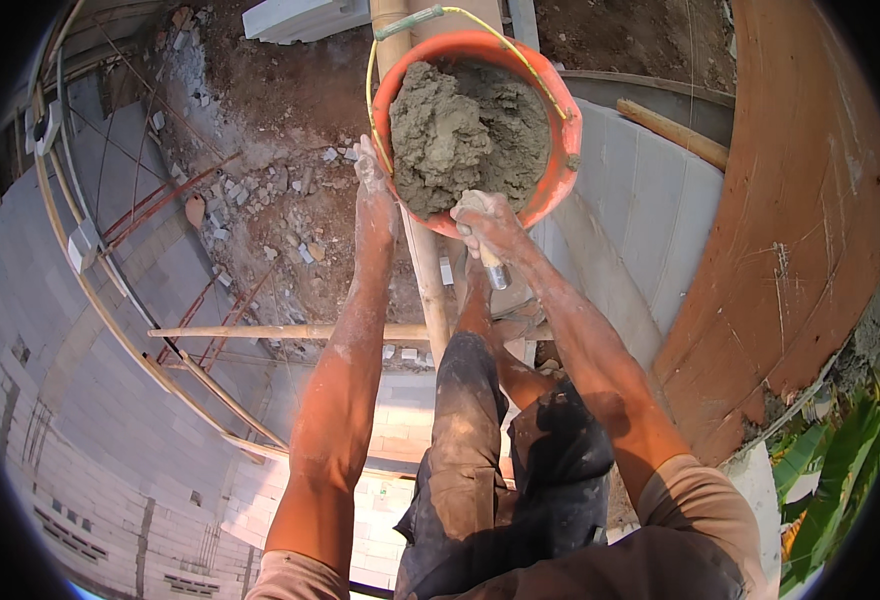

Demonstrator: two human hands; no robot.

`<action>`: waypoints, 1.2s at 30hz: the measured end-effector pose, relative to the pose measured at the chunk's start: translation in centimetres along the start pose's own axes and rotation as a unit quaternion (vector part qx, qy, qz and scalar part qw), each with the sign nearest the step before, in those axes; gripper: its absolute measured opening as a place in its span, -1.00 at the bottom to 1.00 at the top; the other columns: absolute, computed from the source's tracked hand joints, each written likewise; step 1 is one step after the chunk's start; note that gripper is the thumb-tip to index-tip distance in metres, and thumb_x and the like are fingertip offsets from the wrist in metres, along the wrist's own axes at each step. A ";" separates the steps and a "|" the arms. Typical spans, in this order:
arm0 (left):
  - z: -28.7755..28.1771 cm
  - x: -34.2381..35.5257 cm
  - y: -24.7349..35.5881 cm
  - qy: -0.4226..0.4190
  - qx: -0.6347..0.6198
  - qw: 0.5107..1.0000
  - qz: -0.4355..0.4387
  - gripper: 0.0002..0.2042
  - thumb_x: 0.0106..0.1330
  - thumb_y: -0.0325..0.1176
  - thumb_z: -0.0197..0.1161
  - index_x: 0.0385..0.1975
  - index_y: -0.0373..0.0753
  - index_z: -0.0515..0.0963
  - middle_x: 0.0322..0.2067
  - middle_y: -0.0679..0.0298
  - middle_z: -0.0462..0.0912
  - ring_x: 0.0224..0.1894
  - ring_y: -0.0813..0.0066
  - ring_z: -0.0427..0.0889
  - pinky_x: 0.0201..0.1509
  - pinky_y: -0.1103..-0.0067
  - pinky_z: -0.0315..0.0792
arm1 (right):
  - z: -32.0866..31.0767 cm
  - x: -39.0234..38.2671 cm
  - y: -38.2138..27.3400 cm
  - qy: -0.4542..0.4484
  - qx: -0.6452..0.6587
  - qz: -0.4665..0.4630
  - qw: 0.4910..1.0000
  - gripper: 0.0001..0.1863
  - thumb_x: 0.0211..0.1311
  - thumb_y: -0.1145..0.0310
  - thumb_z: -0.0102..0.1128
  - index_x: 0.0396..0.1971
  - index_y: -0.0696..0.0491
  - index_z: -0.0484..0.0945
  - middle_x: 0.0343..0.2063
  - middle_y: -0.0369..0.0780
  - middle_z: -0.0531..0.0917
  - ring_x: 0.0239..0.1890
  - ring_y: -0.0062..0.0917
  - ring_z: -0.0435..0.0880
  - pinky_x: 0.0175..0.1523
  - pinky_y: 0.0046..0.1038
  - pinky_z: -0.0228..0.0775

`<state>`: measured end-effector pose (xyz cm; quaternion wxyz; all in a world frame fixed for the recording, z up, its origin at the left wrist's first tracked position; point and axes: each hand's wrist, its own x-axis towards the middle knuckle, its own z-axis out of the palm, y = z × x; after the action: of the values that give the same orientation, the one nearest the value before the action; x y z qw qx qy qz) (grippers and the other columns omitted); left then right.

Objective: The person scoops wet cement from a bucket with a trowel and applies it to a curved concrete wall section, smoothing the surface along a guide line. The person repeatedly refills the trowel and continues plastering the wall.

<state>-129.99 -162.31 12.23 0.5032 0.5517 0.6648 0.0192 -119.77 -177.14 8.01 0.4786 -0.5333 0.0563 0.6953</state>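
An orange bucket (572, 130) stands in front of me, filled with wet grey mortar (442, 135). Its yellow wire handle (505, 42), with a grey-green grip, lies over toward the far rim. My right hand (492, 222) is closed around a trowel (498, 272) at the near rim. A wooden handle with a shiny metal end shows below the fist; the blade is out of sight. Beside the bucket's left wall is my left hand (368, 168), its dusty fingers stretched out and seen edge-on. Whether it presses on the bucket is hard to make out.
Bamboo poles (425, 270) run beneath and beside the bucket, one crossing to the left (290, 331). Far below lies rubble-strewn ground (300, 215). Pale block walls (70, 360) rise at left; a reddish-brown curved surface (795, 200) stands at right, above green leaves (840, 470).
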 end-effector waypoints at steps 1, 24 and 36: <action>0.2 -0.8 0.0 0.027 -0.027 0.999 0.021 -0.32 0.48 0.17 -0.36 0.29 -0.31 0.25 0.31 0.10 0.22 0.37 0.25 0.11 0.40 0.43 -0.02 | -0.3 -0.4 -0.1 -0.004 -0.013 -0.008 1.000 -0.84 0.22 0.38 0.16 -0.42 0.14 0.43 -0.67 -0.33 0.44 -0.74 -0.70 0.39 -0.69 -0.57 0.27; 7.6 -46.5 20.3 -0.344 -0.475 0.809 -0.030 -0.33 0.41 0.21 -0.10 0.21 -0.33 0.28 0.07 0.19 0.45 0.10 0.36 0.39 0.20 0.42 0.28 | -5.1 -60.5 -11.4 0.328 -0.281 -0.234 0.871 -0.76 0.08 0.29 0.18 -0.46 0.17 0.44 -0.62 -0.18 0.52 -0.56 -0.42 0.55 -0.42 -0.39 0.37; 19.1 -46.9 18.3 -0.505 -0.244 0.825 0.064 -0.27 0.49 0.11 -0.28 0.40 -0.41 -0.17 0.46 0.05 -0.23 0.50 0.28 -0.21 0.53 0.40 -0.28 | -10.0 -56.6 -3.8 0.650 -0.268 -0.190 0.686 -0.64 0.13 0.21 0.21 -0.25 0.22 0.51 -0.35 0.09 0.63 -0.25 0.02 0.62 -0.17 -0.16 0.46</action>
<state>-109.13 -200.61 43.77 0.8847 0.3846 0.2544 -0.0683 -111.62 -215.25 50.37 0.2808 -0.9562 0.0625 0.0547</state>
